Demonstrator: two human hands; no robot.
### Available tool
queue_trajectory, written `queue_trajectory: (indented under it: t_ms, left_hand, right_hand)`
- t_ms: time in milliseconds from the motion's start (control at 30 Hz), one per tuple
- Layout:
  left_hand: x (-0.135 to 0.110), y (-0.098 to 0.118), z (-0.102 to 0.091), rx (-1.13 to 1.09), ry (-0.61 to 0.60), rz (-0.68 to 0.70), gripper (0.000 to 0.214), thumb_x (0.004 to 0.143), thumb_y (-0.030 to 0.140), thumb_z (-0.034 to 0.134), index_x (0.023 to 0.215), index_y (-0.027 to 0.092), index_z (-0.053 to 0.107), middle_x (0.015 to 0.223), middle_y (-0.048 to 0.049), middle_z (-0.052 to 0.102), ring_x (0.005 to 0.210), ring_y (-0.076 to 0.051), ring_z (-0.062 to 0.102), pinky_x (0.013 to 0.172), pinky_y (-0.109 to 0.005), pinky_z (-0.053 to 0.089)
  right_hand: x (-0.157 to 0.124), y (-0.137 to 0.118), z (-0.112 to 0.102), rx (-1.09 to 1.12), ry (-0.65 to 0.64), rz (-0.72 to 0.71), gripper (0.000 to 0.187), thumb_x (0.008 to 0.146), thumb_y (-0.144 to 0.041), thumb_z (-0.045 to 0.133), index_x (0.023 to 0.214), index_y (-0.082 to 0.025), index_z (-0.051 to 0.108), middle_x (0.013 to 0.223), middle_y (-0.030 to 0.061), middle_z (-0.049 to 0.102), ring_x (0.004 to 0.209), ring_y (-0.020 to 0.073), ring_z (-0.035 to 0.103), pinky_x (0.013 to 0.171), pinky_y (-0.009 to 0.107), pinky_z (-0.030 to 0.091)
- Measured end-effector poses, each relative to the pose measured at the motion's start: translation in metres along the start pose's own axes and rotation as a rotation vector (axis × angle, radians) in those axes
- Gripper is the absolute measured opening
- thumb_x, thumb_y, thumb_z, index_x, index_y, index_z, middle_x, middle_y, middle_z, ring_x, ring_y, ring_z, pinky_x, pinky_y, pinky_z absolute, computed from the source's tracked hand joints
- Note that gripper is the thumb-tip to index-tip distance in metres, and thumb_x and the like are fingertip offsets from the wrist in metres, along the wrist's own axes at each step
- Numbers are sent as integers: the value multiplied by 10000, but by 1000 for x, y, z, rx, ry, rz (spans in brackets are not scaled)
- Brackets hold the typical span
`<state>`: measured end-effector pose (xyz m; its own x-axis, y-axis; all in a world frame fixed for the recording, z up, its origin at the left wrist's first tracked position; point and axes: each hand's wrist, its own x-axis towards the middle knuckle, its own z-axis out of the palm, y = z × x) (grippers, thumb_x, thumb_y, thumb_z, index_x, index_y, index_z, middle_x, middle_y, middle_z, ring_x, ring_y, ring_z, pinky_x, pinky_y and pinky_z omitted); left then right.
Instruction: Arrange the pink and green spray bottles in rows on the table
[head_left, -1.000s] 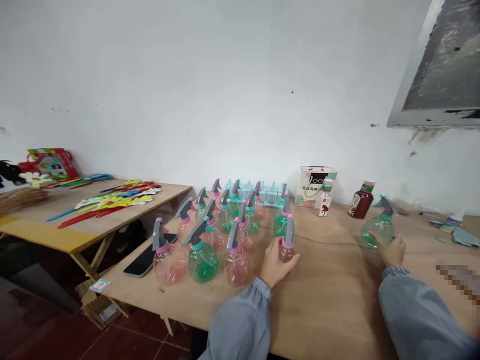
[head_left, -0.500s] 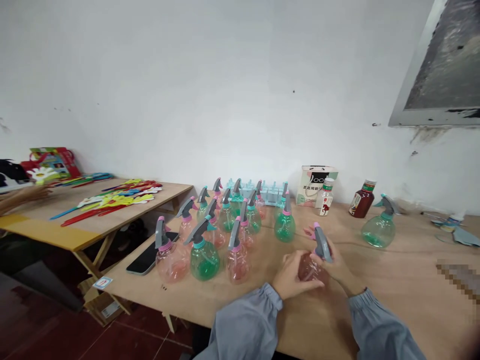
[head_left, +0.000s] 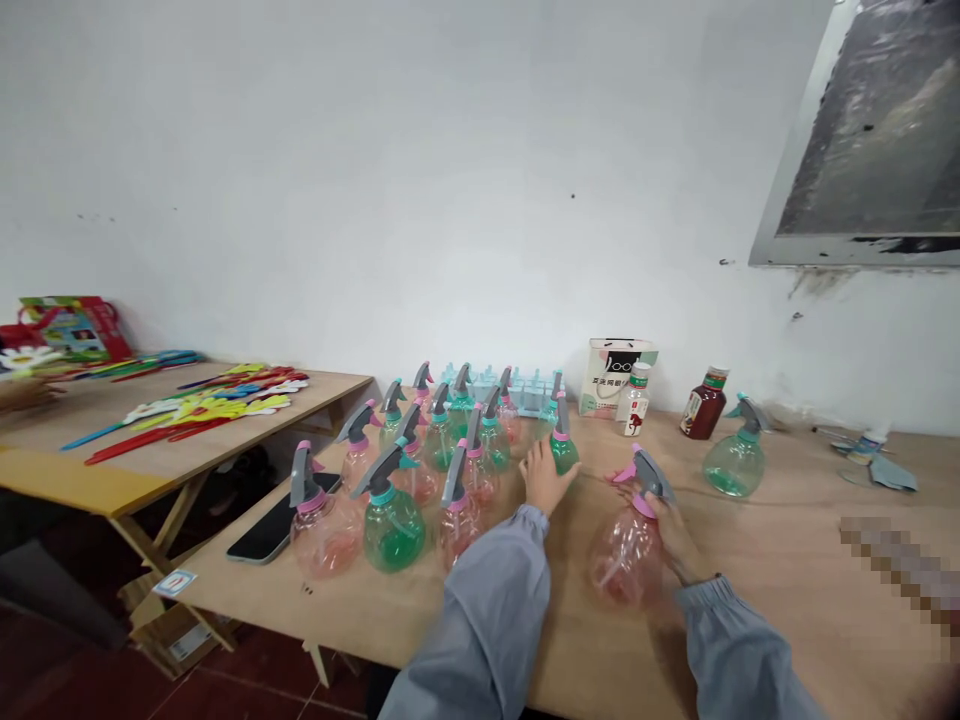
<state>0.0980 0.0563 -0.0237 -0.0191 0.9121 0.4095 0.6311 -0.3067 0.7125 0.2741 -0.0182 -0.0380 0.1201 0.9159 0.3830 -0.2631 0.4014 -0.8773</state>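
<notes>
On the right, my right hand (head_left: 670, 525) is closed around the grey head and neck of a pink spray bottle (head_left: 626, 562). This clear bottle is upright and has a pink collar and trigger. Further back, my left hand (head_left: 546, 478) reaches forward with its fingers and thumb wrapped round the body of a green spray bottle (head_left: 564, 454), which has a pink collar. To its left stand several pink and green spray bottles, among them a green one with a turquoise collar (head_left: 394, 535) and a pink one (head_left: 324, 540) at the front.
A phone (head_left: 259, 530) lies at the table's left edge. Behind stand a turquoise rack (head_left: 525, 395), a paper bag (head_left: 604, 380), two labelled bottles, and another green spray bottle (head_left: 733, 465). Colourful hand-shaped sticks (head_left: 202, 408) cover part of the left table, near another person's hand (head_left: 26, 395).
My left hand has left the pink bottle's body and moved back and left to the green bottle. My right hand keeps the pink bottle, which has come nearer. The view has shifted slightly right.
</notes>
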Motion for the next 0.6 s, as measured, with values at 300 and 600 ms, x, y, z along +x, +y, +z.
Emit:
queue_trajectory:
  t_ms: [300,600]
  left_hand:
    - [-51,-29,-31,8,38,61,760,765,419,770,1421,233,434,1359,-139,570,1316,-334,513,1096,-492,363]
    - [-49,-26,-29,9,25,70,739,773,403,758,1409,211,434,1345,-150,573,1287,-342,527,1084,-494,368]
  right_hand:
    - [-18,-7,46,155,-67,66,429,722,-707,626,761,-284,691,740,61,732,976,327,738,971,508,563]
    - [-12,-2,45,151,-62,88,462,725,-747,530,716,-302,654,658,34,641,909,342,718,994,580,513]
